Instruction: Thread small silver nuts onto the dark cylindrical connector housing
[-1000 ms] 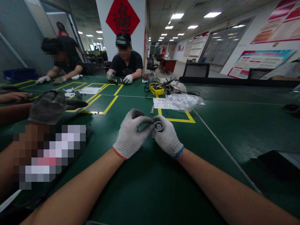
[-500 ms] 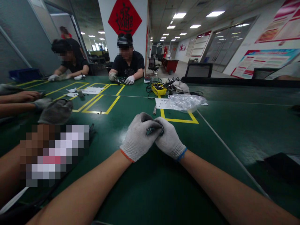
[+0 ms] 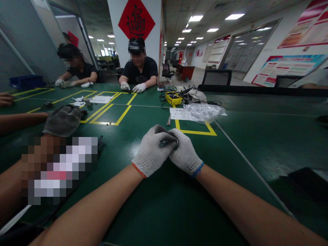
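In white knit gloves, my left hand (image 3: 151, 151) and my right hand (image 3: 185, 152) meet over the green table. Between their closed fingers is a small dark part with a shiny curved rim (image 3: 176, 142). Most of this part is covered by the gloves, so its kind does not show. A bit of metallic detail appears in the gap of my left hand's fingers. Just beyond my hands lies a short thin cylindrical piece (image 3: 168, 120).
Ahead stand a yellow box (image 3: 174, 99) with black cables and a clear plastic bag (image 3: 203, 112) on white paper. At left, a co-worker's gloved hand (image 3: 63, 120) reaches over the table (image 3: 230, 171). Across from me sits another gloved person (image 3: 138, 70).
My hands stay nearly still, holding the same part. At left, a co-worker's arms and hands have shifted. The standing person at the back left has moved mostly out of sight.
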`<state>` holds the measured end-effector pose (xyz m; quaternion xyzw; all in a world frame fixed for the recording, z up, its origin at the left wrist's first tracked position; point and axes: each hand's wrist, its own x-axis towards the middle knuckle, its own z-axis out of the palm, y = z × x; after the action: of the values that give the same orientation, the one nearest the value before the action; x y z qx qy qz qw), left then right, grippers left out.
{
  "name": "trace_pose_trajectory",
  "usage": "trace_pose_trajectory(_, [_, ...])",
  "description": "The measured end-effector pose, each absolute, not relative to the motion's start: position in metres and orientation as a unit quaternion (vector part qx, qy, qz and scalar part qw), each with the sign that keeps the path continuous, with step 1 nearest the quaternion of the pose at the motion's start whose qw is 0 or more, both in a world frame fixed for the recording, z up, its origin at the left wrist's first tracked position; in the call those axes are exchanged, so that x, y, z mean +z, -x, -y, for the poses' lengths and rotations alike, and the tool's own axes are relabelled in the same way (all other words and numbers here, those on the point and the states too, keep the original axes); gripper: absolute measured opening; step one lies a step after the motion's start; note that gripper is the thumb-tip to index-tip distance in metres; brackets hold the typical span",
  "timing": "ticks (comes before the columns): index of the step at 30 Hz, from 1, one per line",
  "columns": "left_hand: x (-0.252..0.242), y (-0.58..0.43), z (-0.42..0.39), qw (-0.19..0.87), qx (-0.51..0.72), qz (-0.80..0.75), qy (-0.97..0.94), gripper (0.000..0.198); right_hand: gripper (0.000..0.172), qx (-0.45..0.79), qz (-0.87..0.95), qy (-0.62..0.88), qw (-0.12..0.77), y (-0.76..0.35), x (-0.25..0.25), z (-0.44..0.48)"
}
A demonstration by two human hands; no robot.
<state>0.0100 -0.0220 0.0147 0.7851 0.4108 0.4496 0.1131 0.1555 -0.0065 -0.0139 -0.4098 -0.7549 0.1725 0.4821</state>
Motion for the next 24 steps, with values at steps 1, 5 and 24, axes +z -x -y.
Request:
trace_pose_trajectory(1, [0.015, -0.011, 0.022, 0.105, 0.449, -0.419, -0.782, 0.005, 0.014, 0.168, 0.756, 0.41, 0.482, -0.155, -0.014, 0.006])
trace_pose_trajectory(5, [0.013, -0.014, 0.024, 0.073, 0.447, -0.447, -0.771, 0.004, 0.014, 0.145, 0.755, 0.421, 0.481, -0.155, -0.016, 0.005])
trace_pose_trajectory(24, [-0.011, 0.072, -0.083, -0.056, 0.154, -0.882, -0.442, 0.075, 0.008, 0.241, 0.596, 0.556, 0.526, -0.158, -0.012, -0.003])
